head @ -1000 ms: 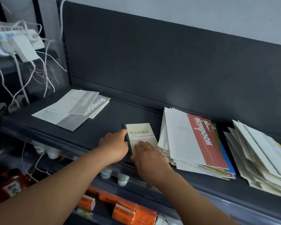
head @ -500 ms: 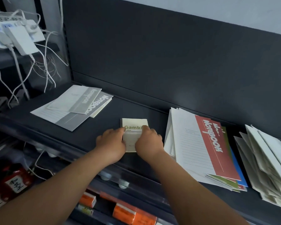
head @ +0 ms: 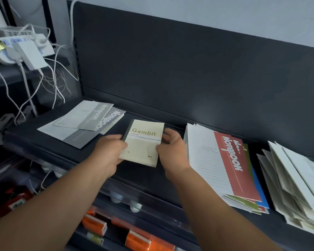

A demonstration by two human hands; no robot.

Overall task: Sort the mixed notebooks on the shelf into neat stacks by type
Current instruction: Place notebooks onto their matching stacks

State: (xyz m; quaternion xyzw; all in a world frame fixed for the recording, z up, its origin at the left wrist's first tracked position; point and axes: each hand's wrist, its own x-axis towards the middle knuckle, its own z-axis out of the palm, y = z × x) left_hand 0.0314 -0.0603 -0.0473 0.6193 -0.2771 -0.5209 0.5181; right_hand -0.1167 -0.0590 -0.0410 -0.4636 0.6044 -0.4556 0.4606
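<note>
Fingers [head: 168, 133] gripping Gambit notebook [head: 143, 144], fingertips partly hidden

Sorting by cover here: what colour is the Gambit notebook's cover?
The Gambit notebook is cream with gold lettering; the head view shows it.

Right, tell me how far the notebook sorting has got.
Done: the grey notebooks lie together at left, loosely overlapped. In hand: the left hand and right hand grip the Gambit notebook by its side edges. Left: the red-topped pile mixes red, green and blue covers; the white pile at right is fanned out.
</note>
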